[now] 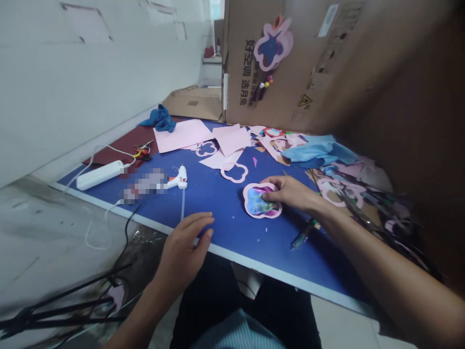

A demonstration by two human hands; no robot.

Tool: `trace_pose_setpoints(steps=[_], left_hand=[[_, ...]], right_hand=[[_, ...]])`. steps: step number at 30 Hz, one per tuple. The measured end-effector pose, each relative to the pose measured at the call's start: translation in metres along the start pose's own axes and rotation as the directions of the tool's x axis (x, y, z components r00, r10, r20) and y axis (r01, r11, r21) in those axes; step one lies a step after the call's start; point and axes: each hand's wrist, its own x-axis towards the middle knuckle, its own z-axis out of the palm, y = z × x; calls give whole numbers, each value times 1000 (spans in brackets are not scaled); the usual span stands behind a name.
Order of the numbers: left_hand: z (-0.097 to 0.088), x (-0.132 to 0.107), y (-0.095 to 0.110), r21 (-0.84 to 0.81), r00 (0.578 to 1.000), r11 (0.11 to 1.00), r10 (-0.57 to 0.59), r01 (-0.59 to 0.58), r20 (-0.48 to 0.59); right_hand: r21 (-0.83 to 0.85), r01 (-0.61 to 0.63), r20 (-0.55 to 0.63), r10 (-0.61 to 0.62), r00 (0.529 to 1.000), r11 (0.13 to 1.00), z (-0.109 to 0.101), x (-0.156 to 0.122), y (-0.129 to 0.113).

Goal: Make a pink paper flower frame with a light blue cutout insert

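A pink flower-shaped paper cutout [258,202] with a colourful picture in its middle lies on the blue board [218,194]. My right hand [290,192] rests on the cutout's right edge, fingers curled and pressing on it. My left hand [185,245] hovers at the board's near edge, fingers together and stretched out, holding nothing. A white glue gun [178,180] lies just beyond the left hand, with a glue stick [182,204] pointing toward it. A pen [303,234] lies under my right wrist.
Pink paper sheets [183,134] and cut outlines [234,172] lie at the back. A blue cloth [317,151] and paper scraps crowd the right. A power strip [100,175] with cables sits left. A large cardboard box [308,63] stands behind, with a flower cutout stuck on it.
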Motion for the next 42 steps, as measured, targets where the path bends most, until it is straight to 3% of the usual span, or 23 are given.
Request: trace_pose_setpoints(steps=[5,11,16,21,42], left_hand=[[30,23,15,44,952,972,215,-230,218],[62,50,17,119,879,929,282,-350,384],[81,60,17,164,856,903,300,-398,421],[93,65,20,201,864,897,285,-393,415],[101,59,24,284,877,901,177,-327,447]], right_hand=[[-33,1,13,-1,1000,999,4,23,10],[-189,81,-11,-85,996,979,6,34,18],[-438,115,-56,-155,986,891,11,27,14],[-545,108,-64,-170,983,831,14,23,9],[-644,113,-48,-188,981,757,15,20,1]])
